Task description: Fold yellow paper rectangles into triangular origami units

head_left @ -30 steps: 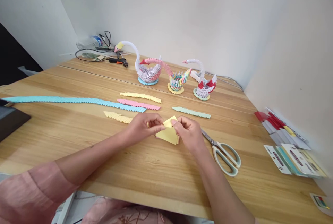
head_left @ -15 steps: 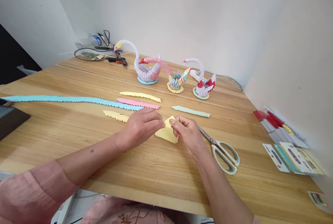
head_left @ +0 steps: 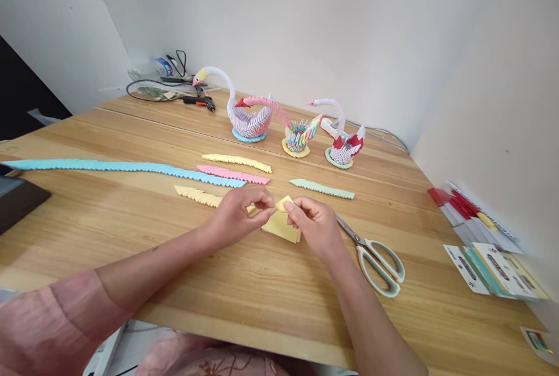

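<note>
Between my hands is a small folded yellow paper piece. My right hand pinches its right side between thumb and fingers. At its left corner, my left hand is closed in a pinch with thumb and forefinger together. A stack of yellow paper slips lies on the table just below the folded piece. Behind my left hand, a chain of folded yellow pieces is partly hidden. Scissors with pale handles lie right of my right hand.
Blue, pink, yellow and green folded-paper chains lie across the table. Three paper swans stand behind. Paper packs are at right; a glue gun and plastic bottle are back left.
The yellow piece now looks smaller and more tightly folded. My left fingers have turned and curled into a clearer pinch. The view has shifted slightly.
</note>
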Motion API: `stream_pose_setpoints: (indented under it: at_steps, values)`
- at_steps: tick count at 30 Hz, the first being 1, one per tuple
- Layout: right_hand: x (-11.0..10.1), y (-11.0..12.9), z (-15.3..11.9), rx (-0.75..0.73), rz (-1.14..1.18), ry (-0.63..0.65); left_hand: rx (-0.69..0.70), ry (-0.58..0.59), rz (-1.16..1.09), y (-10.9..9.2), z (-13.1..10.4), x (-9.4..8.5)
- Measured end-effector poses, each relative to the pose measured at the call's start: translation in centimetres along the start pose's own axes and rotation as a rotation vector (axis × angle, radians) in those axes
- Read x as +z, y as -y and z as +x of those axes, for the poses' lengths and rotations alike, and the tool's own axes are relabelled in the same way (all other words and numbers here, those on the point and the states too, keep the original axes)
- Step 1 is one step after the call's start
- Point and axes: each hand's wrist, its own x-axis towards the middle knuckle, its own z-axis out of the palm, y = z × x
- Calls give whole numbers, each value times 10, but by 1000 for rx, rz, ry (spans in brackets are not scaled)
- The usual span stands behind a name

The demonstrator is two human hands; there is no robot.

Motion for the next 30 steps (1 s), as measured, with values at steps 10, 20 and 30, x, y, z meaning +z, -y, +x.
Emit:
stream_pose_setpoints:
  at_steps: [10,20,30]
  values:
    - [-6,-1,1,-2,-47,87,-340,19,-260,-3,1,1]
    - [-9,4,2,-69,-226,44,-273,-7,-242,-2,-1,5]
    - [-8,5,-1,-135,-325,36,-465,132,-517,3,1,3]
